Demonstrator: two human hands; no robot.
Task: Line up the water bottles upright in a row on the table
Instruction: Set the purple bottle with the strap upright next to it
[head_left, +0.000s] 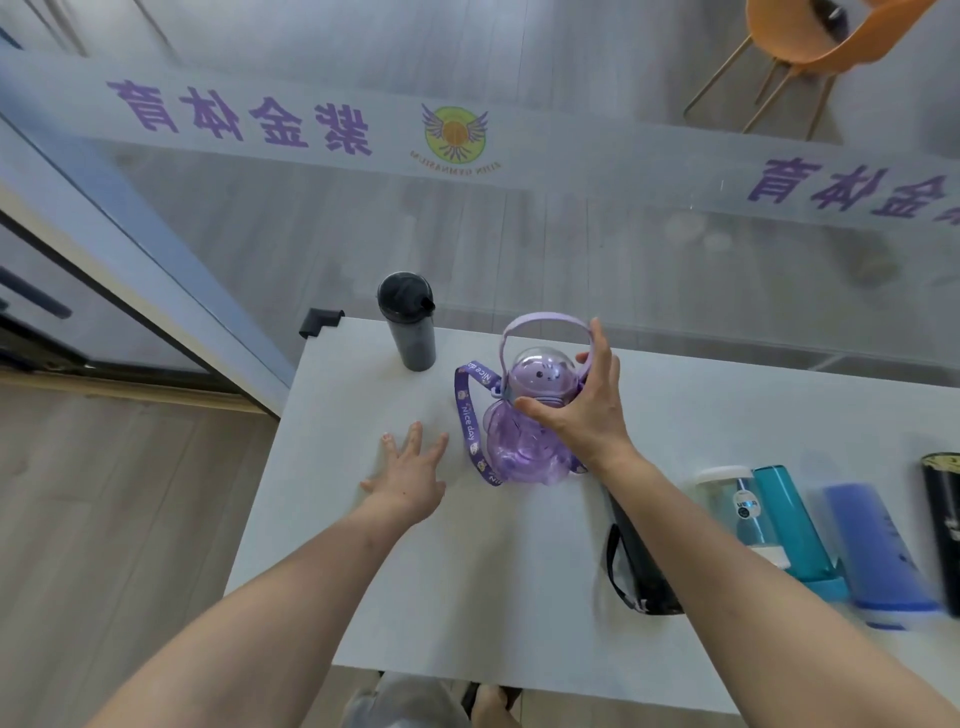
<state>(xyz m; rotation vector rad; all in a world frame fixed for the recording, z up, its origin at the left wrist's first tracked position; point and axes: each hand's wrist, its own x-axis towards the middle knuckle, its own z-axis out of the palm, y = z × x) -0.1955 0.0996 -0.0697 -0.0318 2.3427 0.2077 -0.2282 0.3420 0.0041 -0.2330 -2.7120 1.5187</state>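
A purple see-through bottle (514, 441) with a cat-face dome lid, a lilac handle and a printed strap stands upright mid-table. My right hand (582, 410) is wrapped around its neck. My left hand (410, 473) rests flat on the white table (415, 571) to the bottle's left, fingers spread, holding nothing. A black tumbler (408, 330) stands upright near the far left corner. Lying on their sides at the right are a black bottle (636, 561) partly under my right forearm, a clear bottle (740, 506), a teal bottle (795, 525), a blue bottle (878, 551) and a dark bottle (943, 514) at the frame edge.
A glass wall (519, 234) with purple lettering runs right behind the table's far edge. The table's left edge drops to a wooden floor (104, 493). A black corner guard (319, 319) caps the far left corner. An orange chair (810, 47) stands beyond the glass.
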